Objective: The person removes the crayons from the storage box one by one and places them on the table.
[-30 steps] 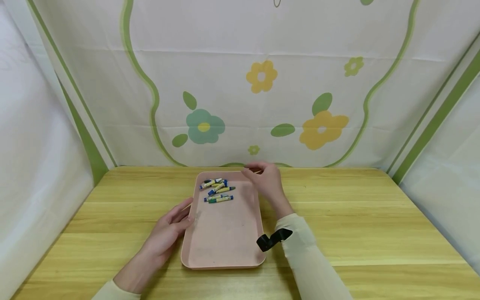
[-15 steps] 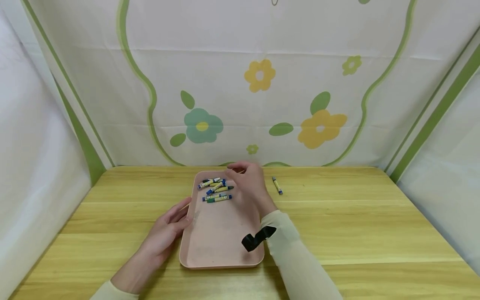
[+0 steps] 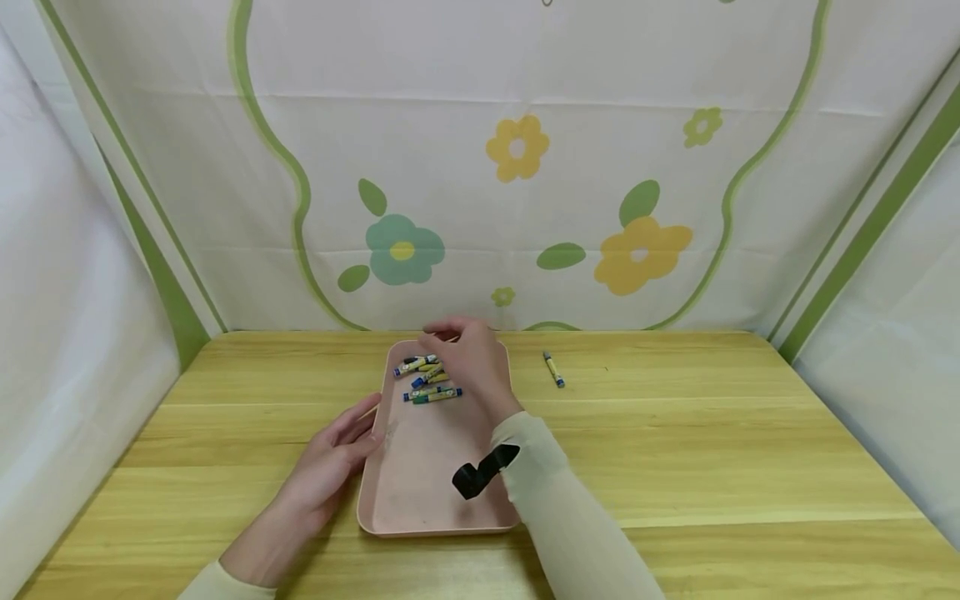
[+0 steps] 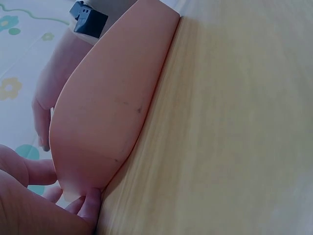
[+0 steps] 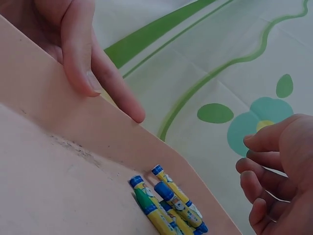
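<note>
A pink tray [image 3: 420, 492] lies on the table, with several crayons [image 3: 438, 396] in yellow and blue wrappers near its far left corner. At the tray's left side, my left hand [image 3: 327, 467] holds the wall; in the right wrist view its thumb [image 5: 78, 63] hooks over the rim and the fingers stay outside. My right hand [image 3: 474, 364] hovers over the far end of the tray, beside the crayons and partly covering them. Its fingers are loosely bent with nothing between them, as the right hand [image 5: 283, 171] in the right wrist view shows.
One single crayon [image 3: 553, 369] lies on the wooden table [image 3: 712, 450] to the right of the tray. A white cloth [image 3: 450, 167] printed with flowers hangs behind the table's far edge. A black wrist camera [image 3: 483, 472] sticks out from the right sleeve.
My right hand has moved left from the tray's far right corner toward the crayons. The single crayon on the table, hidden at first, now shows. The left hand stays at the tray.
</note>
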The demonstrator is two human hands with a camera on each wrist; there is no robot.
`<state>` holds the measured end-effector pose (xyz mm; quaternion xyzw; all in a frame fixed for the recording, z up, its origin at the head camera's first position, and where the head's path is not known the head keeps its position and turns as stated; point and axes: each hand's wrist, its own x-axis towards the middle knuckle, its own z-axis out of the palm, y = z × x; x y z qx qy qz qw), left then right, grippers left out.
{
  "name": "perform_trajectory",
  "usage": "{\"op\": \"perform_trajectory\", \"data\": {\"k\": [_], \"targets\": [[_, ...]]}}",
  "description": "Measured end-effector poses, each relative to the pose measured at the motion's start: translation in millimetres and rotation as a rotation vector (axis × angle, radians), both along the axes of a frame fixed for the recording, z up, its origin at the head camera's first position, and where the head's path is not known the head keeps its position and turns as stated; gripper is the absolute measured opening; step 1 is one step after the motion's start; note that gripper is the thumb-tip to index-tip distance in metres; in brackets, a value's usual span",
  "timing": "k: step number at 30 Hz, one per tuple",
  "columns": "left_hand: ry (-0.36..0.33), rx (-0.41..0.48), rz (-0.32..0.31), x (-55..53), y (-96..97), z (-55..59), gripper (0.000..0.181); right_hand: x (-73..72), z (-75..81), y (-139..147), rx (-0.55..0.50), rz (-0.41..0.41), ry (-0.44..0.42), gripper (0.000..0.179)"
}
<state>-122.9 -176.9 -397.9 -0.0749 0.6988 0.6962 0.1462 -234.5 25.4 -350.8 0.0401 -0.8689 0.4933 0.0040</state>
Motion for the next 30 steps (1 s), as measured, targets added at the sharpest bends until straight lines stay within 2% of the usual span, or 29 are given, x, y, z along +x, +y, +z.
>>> {"op": "perform_trajectory", "data": {"k": [6, 15, 24, 30], "targets": [[0.0, 0.005, -0.003, 0.5, 0.1, 0.2, 0.065, -1.2, -6.4, -3.7, -0.081, 0.029, 0.018, 0.017], [0.007, 0.015, 0.001, 0.7, 1.4, 0.7, 0.064, -3.1, -14.2, 1.3, 0.073, -0.026, 0.064, 0.016], [0.015, 0.033, 0.0, 2.2, 1.3, 1.5, 0.064, -3.1, -18.4, 4.0, 0.088, -0.035, 0.035, 0.021], [0.013, 0.021, -0.003, 2.0, 1.6, 3.0, 0.064, -4.2, -18.9, 7.2, 0.102, 0.017, 0.006, 0.02]]}}
